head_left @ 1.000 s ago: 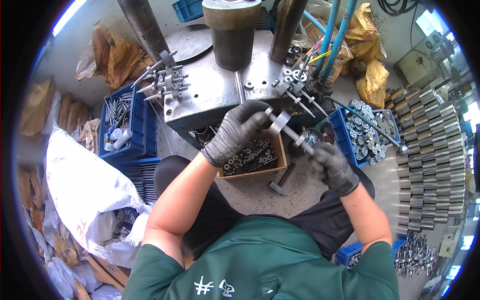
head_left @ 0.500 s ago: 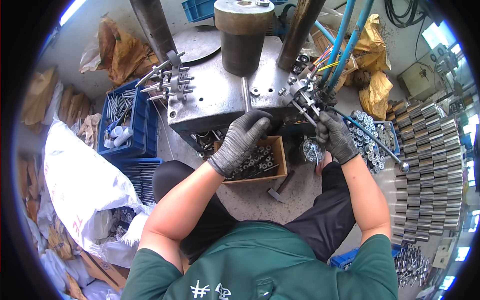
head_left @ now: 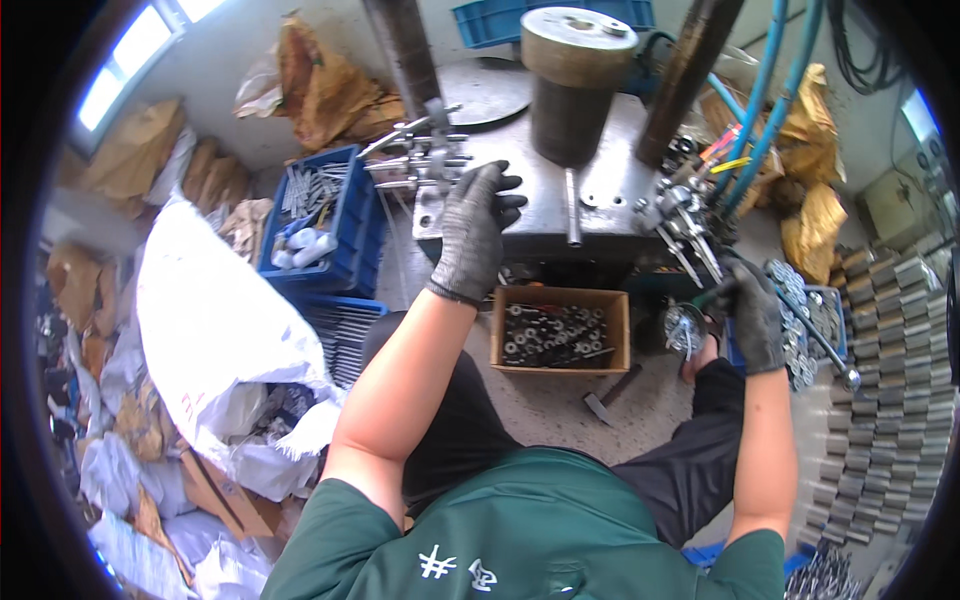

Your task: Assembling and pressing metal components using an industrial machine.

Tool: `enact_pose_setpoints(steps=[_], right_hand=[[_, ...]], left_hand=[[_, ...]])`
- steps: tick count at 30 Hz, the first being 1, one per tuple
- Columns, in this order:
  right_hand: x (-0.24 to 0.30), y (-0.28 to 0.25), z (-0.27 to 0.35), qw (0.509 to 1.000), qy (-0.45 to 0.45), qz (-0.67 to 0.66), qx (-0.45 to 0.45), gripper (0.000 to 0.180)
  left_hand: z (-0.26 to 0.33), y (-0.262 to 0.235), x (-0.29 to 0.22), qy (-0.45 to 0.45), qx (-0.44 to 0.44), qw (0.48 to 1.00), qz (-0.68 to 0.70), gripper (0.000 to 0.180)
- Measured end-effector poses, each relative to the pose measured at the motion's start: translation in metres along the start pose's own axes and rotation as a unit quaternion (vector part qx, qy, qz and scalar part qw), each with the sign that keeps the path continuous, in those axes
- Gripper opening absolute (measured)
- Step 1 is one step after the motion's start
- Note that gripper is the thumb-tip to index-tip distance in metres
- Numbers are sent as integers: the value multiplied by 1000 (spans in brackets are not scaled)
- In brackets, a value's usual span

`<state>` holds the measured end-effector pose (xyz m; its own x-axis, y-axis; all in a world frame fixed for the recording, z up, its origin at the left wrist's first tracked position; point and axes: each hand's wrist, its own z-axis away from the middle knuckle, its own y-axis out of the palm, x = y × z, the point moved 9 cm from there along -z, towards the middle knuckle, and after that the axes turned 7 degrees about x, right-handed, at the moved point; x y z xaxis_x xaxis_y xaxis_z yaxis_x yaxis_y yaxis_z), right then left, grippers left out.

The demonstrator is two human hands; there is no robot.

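My left hand (head_left: pixel 472 235), in a dark grey knit glove, reaches over the left edge of the metal press table (head_left: pixel 540 215). Its fingers are apart and hold nothing. Just beyond its fingertips, a cluster of metal shaft-and-disc assemblies (head_left: pixel 432 160) lies at the table's left edge. My gloved right hand (head_left: pixel 755 312) is low at the right, beside the upper part of a ball-ended lever (head_left: pixel 825 350). Its fingers are smeared and partly hidden, so any grip is unclear. Above it sits another group of shaft assemblies (head_left: pixel 683 215). A steel rod (head_left: pixel 572 205) stands below the thick press cylinder (head_left: pixel 572 100).
A cardboard box (head_left: pixel 560 370) of small parts sits beneath the table, with a hammer (head_left: pixel 608 397) on the floor. Blue crates (head_left: pixel 345 265) and a white sack (head_left: pixel 225 330) are at left. Stacked metal tubes (head_left: pixel 885 400) line the right; blue hoses (head_left: pixel 775 100) hang nearby.
My left hand has left the steel rod's lower end and moved forward-left to the assemblies, fingers spreading. My right hand has dropped back from the right-hand assemblies. The whole view has shifted.
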<state>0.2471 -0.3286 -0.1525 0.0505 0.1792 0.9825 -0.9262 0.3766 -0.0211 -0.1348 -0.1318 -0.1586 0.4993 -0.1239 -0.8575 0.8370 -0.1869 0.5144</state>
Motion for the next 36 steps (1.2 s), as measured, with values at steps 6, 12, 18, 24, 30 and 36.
enact_pose_setpoints(steps=[6,12,18,24,30,36], right_hand=[[16,2,30,986,-148,19,74,20],[-8,73,56,915,56,266,299,24],[-43,129,54,794,-164,447,377,28],[7,174,33,798,-216,477,300,28],[71,250,-28,721,-317,589,179,23],[28,248,-130,664,-177,714,134,26]], left_hand=[[-39,-105,-31,68,-206,943,254,21],[-81,-86,-57,74,-34,956,283,22],[-88,-71,-66,125,5,962,241,25],[-22,29,-92,337,121,921,-153,18],[-34,32,-30,141,92,974,-152,21],[-83,-2,15,0,37,981,-189,21]])
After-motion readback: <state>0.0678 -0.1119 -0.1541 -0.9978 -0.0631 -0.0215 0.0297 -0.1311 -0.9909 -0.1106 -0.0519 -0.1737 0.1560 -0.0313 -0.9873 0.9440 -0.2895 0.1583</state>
